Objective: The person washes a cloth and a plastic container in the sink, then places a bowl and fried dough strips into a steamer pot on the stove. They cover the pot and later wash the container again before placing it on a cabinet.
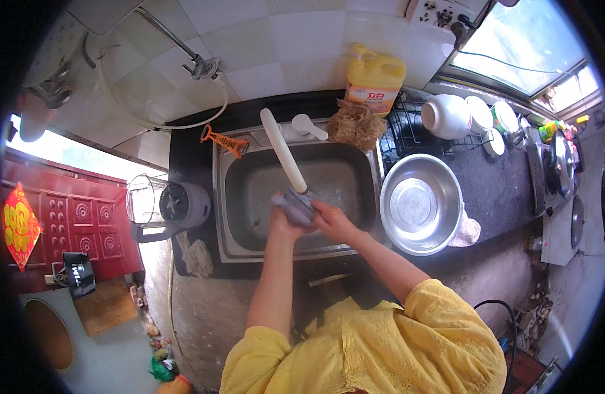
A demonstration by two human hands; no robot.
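Note:
My left hand (285, 225) and my right hand (333, 222) are both closed on a wet grey-blue object (299, 208), right under the spout of the white faucet (283, 150). The fingers hide part of it, and I cannot tell exactly what it is. Both hands hang over the stainless steel sink (253, 172), with the left palm beneath the object and the right fingers at its right side. A few drops or suds show on the sink floor beyond them. The faucet's white lever (308, 127) sits behind the spout.
Right of the sink stands a steel basin (387, 212). Behind are a brown fibrous scrubber (356, 124), a yellow detergent jug (375, 74) and a rack (406, 123) by white bowls (453, 117). An orange peeler (228, 143), a blender (194, 204) and a rag (199, 256) lie left.

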